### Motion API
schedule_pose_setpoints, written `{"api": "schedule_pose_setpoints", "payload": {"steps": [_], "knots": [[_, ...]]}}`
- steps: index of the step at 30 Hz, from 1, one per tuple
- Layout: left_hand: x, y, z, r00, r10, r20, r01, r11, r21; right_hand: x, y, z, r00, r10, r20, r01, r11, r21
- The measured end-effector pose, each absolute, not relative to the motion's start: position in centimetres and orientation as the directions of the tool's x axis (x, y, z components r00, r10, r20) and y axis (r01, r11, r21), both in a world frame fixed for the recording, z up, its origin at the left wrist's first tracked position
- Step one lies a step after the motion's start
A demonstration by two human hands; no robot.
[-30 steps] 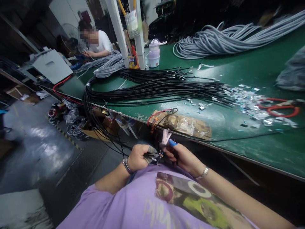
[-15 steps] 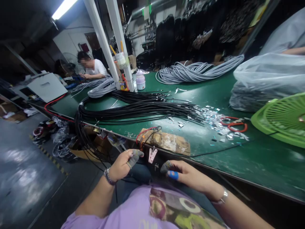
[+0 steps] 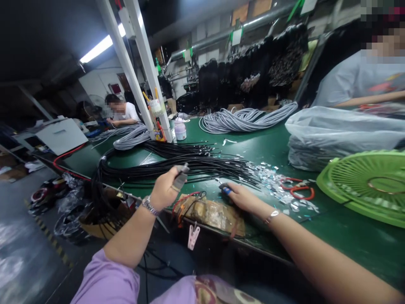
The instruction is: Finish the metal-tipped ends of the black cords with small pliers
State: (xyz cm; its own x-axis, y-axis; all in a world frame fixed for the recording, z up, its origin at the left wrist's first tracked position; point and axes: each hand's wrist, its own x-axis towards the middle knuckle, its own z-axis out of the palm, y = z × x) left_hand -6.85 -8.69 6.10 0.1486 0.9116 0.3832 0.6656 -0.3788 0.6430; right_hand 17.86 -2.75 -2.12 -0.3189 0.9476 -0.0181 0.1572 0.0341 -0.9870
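Note:
My left hand (image 3: 165, 189), with grey covers on its fingertips, is raised over the near edge of the bundle of black cables (image 3: 177, 166). Its thumb and fingers are pressed together; whatever lies between them is too small to make out. To the right, my right hand (image 3: 243, 196) hovers near the lower cables, just above the taped cardboard block (image 3: 210, 213). Blue tape wraps its thumb, and its dark-covered fingertips close toward it, their contents hidden. A pink clothespin (image 3: 193, 236) hangs at the block's front edge.
Foil scraps (image 3: 268, 179) and red-handled scissors (image 3: 302, 191) lie right of the cable ends. A green fan (image 3: 370, 185) and a plastic bag (image 3: 335, 135) stand farther right. Grey cable coils (image 3: 247, 120) lie behind. A white post (image 3: 155, 71) rises from the table. Two other people sit nearby.
Both hands have moved up and forward from the table's front edge to above the table, near the black cables. The camera view has tilted upward.

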Motion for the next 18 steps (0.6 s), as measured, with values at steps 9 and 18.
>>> {"api": "schedule_pose_setpoints", "payload": {"steps": [9, 18], "knots": [[-0.3, -0.3, 1.4, 0.414, 0.910, -0.040, 0.554, -0.217, 0.804, 19.0, -2.3, -2.1, -0.200, 0.964, 0.177, -0.100, 0.159, -0.982], [3.3, 2.1, 0.9, 0.542, 0.820, -0.183, 0.477, -0.121, 0.871, 19.3, -1.2, -2.8, -0.005, 0.997, 0.075, -0.140, 0.073, -0.987]]}}
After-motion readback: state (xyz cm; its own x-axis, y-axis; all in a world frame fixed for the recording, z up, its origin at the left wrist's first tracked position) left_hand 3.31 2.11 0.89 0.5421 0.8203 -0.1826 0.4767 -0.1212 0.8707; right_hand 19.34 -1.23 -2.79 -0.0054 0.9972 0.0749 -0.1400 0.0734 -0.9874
